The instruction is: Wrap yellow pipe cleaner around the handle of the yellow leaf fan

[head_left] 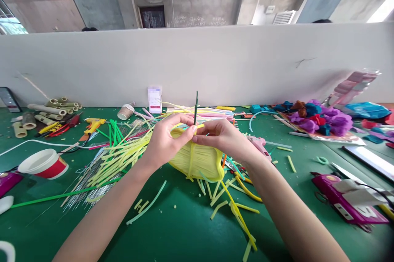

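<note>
At the middle of the view my left hand is closed, thumb and forefinger pinching the base of a thin dark green stem that points up. Close beside it, my right hand pinches a short yellow strip at the foot of the stem. Below both fingertips hangs a ribbed yellow petal with a raised strip down its middle and a thick rim. Its upper part is hidden behind my hands. A long yellow strip trails from near its right corner down over the table.
Yellow strips and wires lie left of my hands. Farther left are a paper cup, a yellow glue gun and bamboo tubes. A magenta power strip and purple flowers lie right. A white partition stands behind.
</note>
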A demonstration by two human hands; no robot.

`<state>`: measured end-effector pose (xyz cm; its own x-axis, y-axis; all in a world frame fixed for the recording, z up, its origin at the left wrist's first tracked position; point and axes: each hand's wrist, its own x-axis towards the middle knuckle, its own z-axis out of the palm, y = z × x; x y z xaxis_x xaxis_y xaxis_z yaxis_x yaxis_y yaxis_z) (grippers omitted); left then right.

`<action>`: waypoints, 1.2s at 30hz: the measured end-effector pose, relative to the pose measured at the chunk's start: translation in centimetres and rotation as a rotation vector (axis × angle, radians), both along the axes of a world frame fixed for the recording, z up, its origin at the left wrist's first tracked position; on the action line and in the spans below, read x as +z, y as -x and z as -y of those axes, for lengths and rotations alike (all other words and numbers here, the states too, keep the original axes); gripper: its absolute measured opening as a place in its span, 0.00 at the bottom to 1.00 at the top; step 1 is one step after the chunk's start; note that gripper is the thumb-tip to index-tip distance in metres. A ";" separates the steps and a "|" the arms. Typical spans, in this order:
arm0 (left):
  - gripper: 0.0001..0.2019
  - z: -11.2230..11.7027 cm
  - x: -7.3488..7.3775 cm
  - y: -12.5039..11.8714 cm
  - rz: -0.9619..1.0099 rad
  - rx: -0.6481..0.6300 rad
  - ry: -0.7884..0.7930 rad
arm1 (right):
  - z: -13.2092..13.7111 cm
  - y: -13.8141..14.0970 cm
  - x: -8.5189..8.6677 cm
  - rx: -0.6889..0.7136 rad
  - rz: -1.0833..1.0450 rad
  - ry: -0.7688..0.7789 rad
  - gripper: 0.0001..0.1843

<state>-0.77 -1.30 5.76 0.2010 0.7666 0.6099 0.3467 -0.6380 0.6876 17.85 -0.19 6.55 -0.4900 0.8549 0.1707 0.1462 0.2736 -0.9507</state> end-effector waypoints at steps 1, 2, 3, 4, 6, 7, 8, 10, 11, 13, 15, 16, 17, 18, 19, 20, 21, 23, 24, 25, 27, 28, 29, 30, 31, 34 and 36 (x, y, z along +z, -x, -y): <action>0.06 0.0 -0.1 0.0 0.004 -0.004 0.006 | 0.0 0.0 0.0 -0.010 0.007 0.003 0.14; 0.06 -0.1 -0.1 0.0 0.005 -0.009 0.011 | 0.0 -0.1 0.1 -0.006 0.005 0.010 0.14; 0.06 -0.1 -0.2 -0.1 0.000 -0.017 0.012 | -0.1 -0.2 0.1 0.008 -0.016 0.021 0.14; 0.06 -0.1 -0.2 -0.1 -0.006 -0.029 0.010 | -0.1 -0.4 0.2 0.028 -0.056 0.032 0.15; 0.05 -0.1 -0.3 -0.3 -0.005 -0.052 -0.006 | -0.2 -0.6 0.2 0.048 -0.156 0.047 0.14; 0.04 -0.1 -0.4 -0.4 0.001 -0.060 -0.016 | -0.3 -0.6 0.2 0.035 -0.197 0.045 0.13; 0.04 -0.1 -0.5 -0.4 0.009 -0.063 -0.022 | -0.3 -0.6 0.2 0.010 -0.225 0.038 0.12; 0.04 0.1 -0.6 -0.7 0.020 -0.057 -0.020 | -0.4 -0.5 0.0 -0.044 -0.247 0.026 0.10; 0.04 0.2 -0.7 -0.8 0.027 -0.051 -0.014 | -0.4 -0.4 0.0 -0.060 -0.256 0.017 0.11; 0.06 0.4 -0.9 -1.1 0.070 -0.032 0.010 | -0.4 -0.1 -0.2 -0.069 -0.275 -0.015 0.12; 0.06 0.4 -1.1 -1.3 0.182 -0.017 0.038 | -0.5 0.1 -0.3 -0.072 -0.288 -0.043 0.13; 0.08 0.4 -1.3 -1.5 0.251 -0.011 0.042 | -0.6 0.2 -0.3 -0.078 -0.295 -0.050 0.13; 0.10 0.4 -1.5 -1.7 0.301 -0.005 0.036 | -0.7 0.2 -0.4 -0.084 -0.303 -0.050 0.13; 0.10 0.4 -1.7 -1.8 0.324 0.005 0.013 | -0.7 0.2 -0.5 -0.090 -0.313 -0.048 0.13; 0.09 0.5 -2.0 -2.0 0.323 0.021 -0.029 | -0.8 0.3 -0.6 -0.094 -0.326 -0.049 0.12; 0.06 0.7 -2.4 -2.3 0.306 0.045 -0.077 | -0.9 0.3 -0.7 -0.100 -0.338 -0.056 0.12; 0.05 1.0 -2.8 -2.6 0.281 0.071 -0.122 | -0.9 0.3 -0.8 -0.110 -0.351 -0.069 0.12; 0.10 1.9 -3.8 -3.4 0.232 0.109 -0.168 | -0.9 0.4 -1.0 -0.135 -0.375 -0.097 0.12; 0.17 2.6 -4.3 -3.9 0.192 0.112 -0.160 | -0.9 0.5 -1.1 -0.149 -0.383 -0.112 0.12; 0.27 3.2 -4.7 -4.3 0.126 0.108 -0.125 | -0.9 0.5 -1.2 -0.161 -0.383 -0.131 0.12; 0.48 4.1 -5.4 -4.9 -0.012 0.082 -0.049 | -0.9 0.3 -1.1 -0.181 -0.352 -0.182 0.11; 0.52 4.3 -5.6 -5.0 -0.061 0.067 -0.027 | -0.9 0.2 -1.1 -0.192 -0.322 -0.213 0.10; 0.51 4.3 -5.6 -4.9 -0.083 0.049 -0.016 | -0.8 0.0 -0.9 -0.206 -0.288 -0.248 0.10; 0.47 4.2 -5.4 -4.6 -0.077 0.027 -0.007 | -0.8 -0.2 -0.8 -0.223 -0.253 -0.284 0.09; 0.43 3.9 -5.1 -4.1 -0.051 0.003 0.010 | -0.8 -0.4 -0.6 -0.239 -0.215 -0.318 0.08; 0.31 3.3 -3.9 -2.9 0.026 -0.076 0.137 | -0.5 -0.8 -0.1 -0.293 -0.086 -0.441 0.06; 0.33 3.4 -3.3 -2.7 0.003 -0.100 0.210 | -0.1 -0.5 0.1 -0.338 -0.002 -0.530 0.05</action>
